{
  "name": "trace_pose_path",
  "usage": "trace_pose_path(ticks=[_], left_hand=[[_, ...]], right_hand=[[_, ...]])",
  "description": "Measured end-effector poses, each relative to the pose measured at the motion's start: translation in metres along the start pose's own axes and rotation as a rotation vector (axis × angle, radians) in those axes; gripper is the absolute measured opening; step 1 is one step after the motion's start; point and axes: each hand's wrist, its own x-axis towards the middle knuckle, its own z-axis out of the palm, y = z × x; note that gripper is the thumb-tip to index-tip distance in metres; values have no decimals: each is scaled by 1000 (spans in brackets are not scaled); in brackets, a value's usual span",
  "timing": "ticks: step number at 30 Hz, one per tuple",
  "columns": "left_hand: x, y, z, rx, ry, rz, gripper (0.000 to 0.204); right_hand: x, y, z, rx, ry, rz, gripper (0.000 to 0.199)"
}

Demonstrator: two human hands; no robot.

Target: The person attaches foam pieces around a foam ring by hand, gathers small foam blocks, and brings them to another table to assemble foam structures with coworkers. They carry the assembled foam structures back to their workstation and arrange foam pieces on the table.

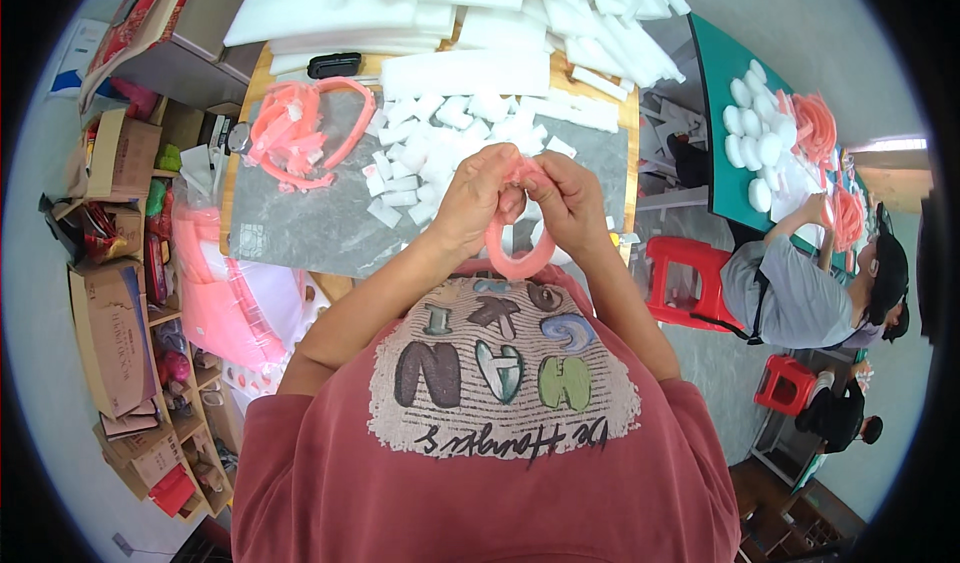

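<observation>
Close in front of my chest I hold a soft pink tube (522, 266) bent into a loop. Its upper part is pinched in the fingers of my left hand (474, 199) and my right hand (571, 206), which nearly meet, and the loop hangs below them. Exactly how the tube's ends sit between my fingertips is hidden. Just beyond my hands, many small white foam blocks (440, 153) lie scattered on the grey tabletop (310, 225). To their left is a pile of pink tubes and strips (287, 133) with a curved pink tube (350, 141) beside it.
White foam sheets (340, 8) are stacked at the table's far side, near a black case (334, 66). Shelves with cardboard boxes (112, 333) line the left. A red stool (684, 281) stands right, by a green table (722, 123) with white oval pieces, where a person (800, 283) works.
</observation>
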Motion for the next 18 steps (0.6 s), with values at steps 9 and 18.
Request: trace_pose_path(ticks=[9, 18], left_hand=[[0, -2, 3, -138, 67, -56, 31], [7, 11, -25, 1028, -63, 120, 23]], right_hand=[[1, -5, 7, -266, 137, -170, 8], [6, 5, -6, -571, -235, 154, 19]])
